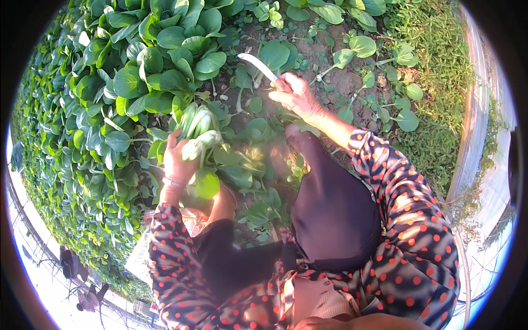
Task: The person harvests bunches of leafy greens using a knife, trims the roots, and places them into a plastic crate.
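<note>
My left hand (178,161) is closed around a bunch of bok choy (199,126). The pale cut stem bases face right, and the leaves hang around and below my fingers. My right hand (298,94) grips a knife by its handle, mostly hidden in my fist. Its narrow, slightly curved knife blade (259,66) points up and left over the soil, apart from the bunch. Just beyond the blade grows a broad-leaved green plant (274,55). Standing bok choy (171,62) grows close above my left hand.
A dense bed of leafy greens (74,136) fills the left side. Loose leaves and small plants (346,53) are scattered over the soil (284,152). A white crate (139,258) stands beside my left sleeve. Low weeds (437,82) and a plastic sheet (482,136) line the right edge.
</note>
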